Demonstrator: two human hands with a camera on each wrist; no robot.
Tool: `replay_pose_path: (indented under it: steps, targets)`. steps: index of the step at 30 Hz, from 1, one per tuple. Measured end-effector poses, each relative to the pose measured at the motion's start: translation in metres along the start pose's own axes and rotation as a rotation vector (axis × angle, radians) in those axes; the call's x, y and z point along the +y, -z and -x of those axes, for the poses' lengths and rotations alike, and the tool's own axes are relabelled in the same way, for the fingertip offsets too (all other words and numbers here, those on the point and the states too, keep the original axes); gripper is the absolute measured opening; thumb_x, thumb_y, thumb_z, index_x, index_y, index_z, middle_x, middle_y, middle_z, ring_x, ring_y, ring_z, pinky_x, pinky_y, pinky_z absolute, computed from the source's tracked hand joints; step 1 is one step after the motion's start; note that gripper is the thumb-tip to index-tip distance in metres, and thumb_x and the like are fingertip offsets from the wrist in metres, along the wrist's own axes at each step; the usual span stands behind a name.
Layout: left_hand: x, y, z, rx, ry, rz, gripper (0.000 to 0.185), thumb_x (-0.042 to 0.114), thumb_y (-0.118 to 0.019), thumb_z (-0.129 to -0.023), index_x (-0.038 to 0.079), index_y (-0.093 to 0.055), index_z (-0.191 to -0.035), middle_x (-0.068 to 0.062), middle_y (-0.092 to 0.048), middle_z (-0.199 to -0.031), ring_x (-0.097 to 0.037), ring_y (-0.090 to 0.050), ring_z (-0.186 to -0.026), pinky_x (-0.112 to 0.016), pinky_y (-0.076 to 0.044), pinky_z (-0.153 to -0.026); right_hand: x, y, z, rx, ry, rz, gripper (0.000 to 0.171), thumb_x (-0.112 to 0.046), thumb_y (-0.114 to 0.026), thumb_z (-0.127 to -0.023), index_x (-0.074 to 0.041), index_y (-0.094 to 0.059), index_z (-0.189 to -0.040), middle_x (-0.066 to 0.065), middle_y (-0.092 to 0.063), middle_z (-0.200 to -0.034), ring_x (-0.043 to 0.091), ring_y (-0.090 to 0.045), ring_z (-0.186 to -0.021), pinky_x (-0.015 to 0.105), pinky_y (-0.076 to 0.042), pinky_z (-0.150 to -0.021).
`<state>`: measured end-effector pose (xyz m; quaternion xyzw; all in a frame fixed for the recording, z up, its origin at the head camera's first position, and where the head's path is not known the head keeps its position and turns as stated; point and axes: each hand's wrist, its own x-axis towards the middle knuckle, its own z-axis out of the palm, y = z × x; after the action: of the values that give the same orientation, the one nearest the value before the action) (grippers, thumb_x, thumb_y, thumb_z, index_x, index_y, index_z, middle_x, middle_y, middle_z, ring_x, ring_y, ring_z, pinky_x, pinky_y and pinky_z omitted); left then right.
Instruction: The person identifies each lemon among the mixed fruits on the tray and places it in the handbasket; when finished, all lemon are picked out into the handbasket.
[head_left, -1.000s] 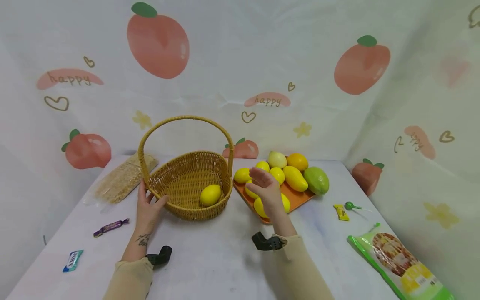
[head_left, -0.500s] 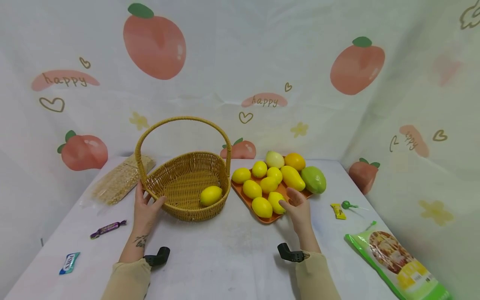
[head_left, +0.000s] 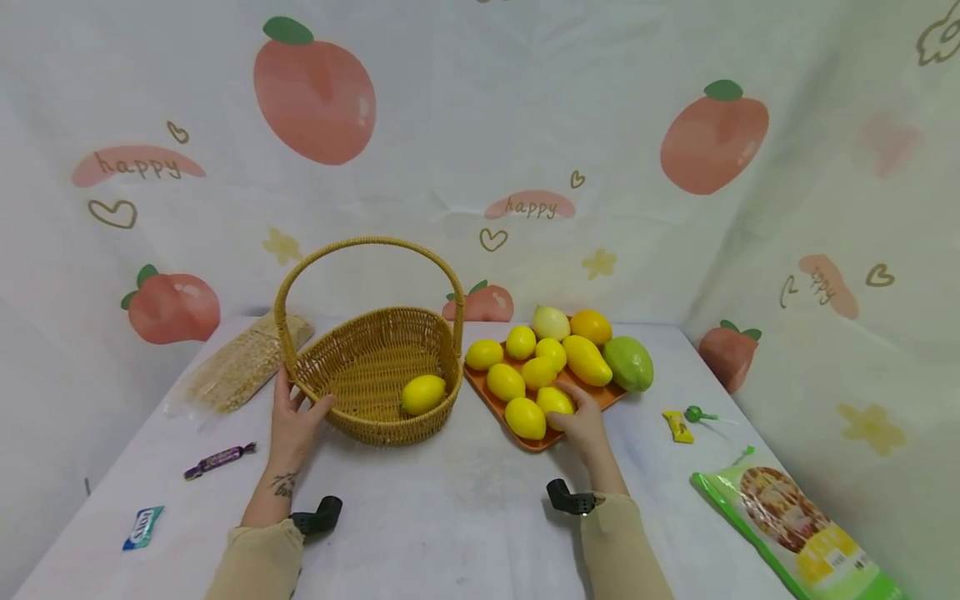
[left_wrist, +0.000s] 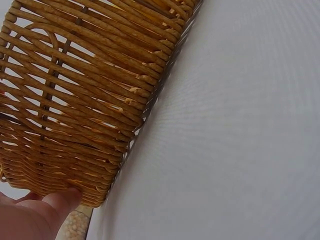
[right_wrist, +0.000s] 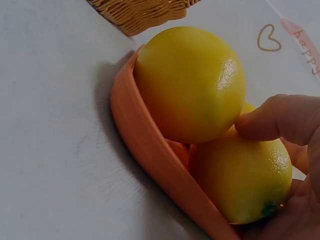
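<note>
A wicker basket with a tall handle stands left of centre, one lemon inside it. My left hand holds its near left rim, the thumb pressed against the woven wall. To the right, an orange tray carries several lemons and other fruit. My right hand curls round the lemon at the tray's near edge. In the right wrist view the fingers wrap that lemon, which touches a neighbouring lemon by the tray rim.
A bag of grains lies behind the basket on the left. A purple candy and a blue packet lie at the near left. A yellow candy, a green lollipop and a green snack bag lie on the right.
My right hand came from beside the basket, over the tray, down to its near edge and closed round a lemon there. The left hand stayed on the basket.
</note>
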<state>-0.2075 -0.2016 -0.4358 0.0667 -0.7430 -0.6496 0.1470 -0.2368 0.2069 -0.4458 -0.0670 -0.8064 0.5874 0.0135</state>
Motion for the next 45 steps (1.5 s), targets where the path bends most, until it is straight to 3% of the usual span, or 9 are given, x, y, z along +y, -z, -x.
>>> replay_pose_path:
  steps: [7,12,14,18,21,28,32,36,45]
  targets:
    - [0.0,0.0,0.0,-0.006,0.022,0.003,0.092,0.006,-0.058,-0.087,0.032,0.005,-0.148,-0.008,-0.01,-0.153,-0.036,-0.022,-0.137,-0.022,-0.039,-0.099,-0.003,-0.002,-0.004,0.028,-0.053,0.002,0.059,-0.004,-0.066,-0.073,-0.008,-0.051,-0.13,0.015,-0.043,-0.134,0.028,-0.039,-0.114,0.042,-0.038,-0.1]
    - [-0.001,-0.001,0.0,-0.007,0.007,0.023,0.091,0.005,-0.058,-0.087,0.03,0.004,-0.149,-0.01,-0.013,-0.151,-0.037,-0.023,-0.136,-0.005,-0.038,-0.082,-0.008,0.001,0.0,0.085,-0.042,-0.07,0.058,0.0,-0.065,-0.074,-0.003,-0.05,-0.131,0.015,-0.042,-0.136,0.028,-0.039,-0.116,0.038,-0.039,-0.098]
    - [-0.001,0.0,0.001,-0.01,0.003,0.029,0.091,0.004,-0.058,-0.087,0.03,0.004,-0.149,-0.011,-0.013,-0.151,-0.038,-0.023,-0.136,-0.002,-0.037,-0.079,-0.013,0.002,0.003,0.09,-0.021,-0.116,0.058,0.002,-0.063,-0.075,-0.002,-0.05,-0.131,0.013,-0.042,-0.137,0.026,-0.039,-0.116,0.029,-0.042,-0.094]
    - [-0.002,0.0,0.001,-0.005,-0.006,0.028,0.091,0.004,-0.058,-0.087,0.03,0.004,-0.149,-0.011,-0.014,-0.15,-0.038,-0.023,-0.136,-0.001,-0.037,-0.078,-0.03,0.0,0.013,0.055,0.042,-0.246,0.056,0.006,-0.062,-0.076,0.003,-0.049,-0.13,0.014,-0.042,-0.136,0.023,-0.039,-0.115,0.013,-0.046,-0.08]
    - [-0.001,0.001,0.001,-0.004,-0.013,0.03,0.091,0.004,-0.057,-0.087,0.031,0.004,-0.149,-0.012,-0.015,-0.149,-0.038,-0.023,-0.135,0.0,-0.037,-0.077,-0.044,-0.008,0.021,0.003,0.064,-0.338,0.056,0.008,-0.061,-0.075,0.004,-0.049,-0.13,0.013,-0.045,-0.134,0.022,-0.041,-0.112,0.012,-0.046,-0.078]
    - [-0.001,0.002,0.002,0.001,0.001,0.047,0.092,0.002,-0.057,-0.087,0.028,0.004,-0.149,-0.012,-0.013,-0.151,-0.038,-0.022,-0.136,0.0,-0.037,-0.078,-0.073,-0.06,0.036,-0.203,0.097,-0.43,0.057,0.006,-0.063,-0.074,0.003,-0.05,-0.129,0.011,-0.051,-0.127,0.021,-0.047,-0.104,0.025,-0.049,-0.083]
    - [-0.001,0.003,0.002,0.002,0.006,0.031,0.092,0.003,-0.057,-0.087,0.027,0.006,-0.149,-0.012,-0.012,-0.151,-0.037,-0.021,-0.137,-0.023,-0.038,-0.102,-0.091,-0.098,0.031,-0.302,0.163,-0.467,0.055,0.004,-0.062,-0.075,0.005,-0.049,-0.129,0.016,-0.051,-0.126,0.02,-0.05,-0.101,0.026,-0.049,-0.083]
    - [-0.001,0.003,0.002,0.002,0.005,0.042,0.092,0.001,-0.057,-0.087,0.026,0.006,-0.149,-0.013,-0.011,-0.151,-0.039,-0.02,-0.137,-0.051,-0.028,-0.108,-0.112,-0.133,0.02,-0.342,0.197,-0.453,0.054,0.002,-0.063,-0.077,0.002,-0.05,-0.129,0.016,-0.051,-0.128,0.018,-0.051,-0.1,0.027,-0.048,-0.085]
    - [-0.001,0.002,0.003,-0.017,-0.024,0.045,0.092,0.002,-0.056,-0.087,0.023,0.008,-0.149,-0.016,-0.008,-0.152,-0.042,-0.019,-0.136,-0.054,-0.027,-0.108,-0.138,-0.193,-0.01,-0.383,0.218,-0.404,0.055,0.002,-0.064,-0.077,-0.001,-0.05,-0.131,0.014,-0.053,-0.126,0.016,-0.053,-0.093,0.026,-0.049,-0.079]
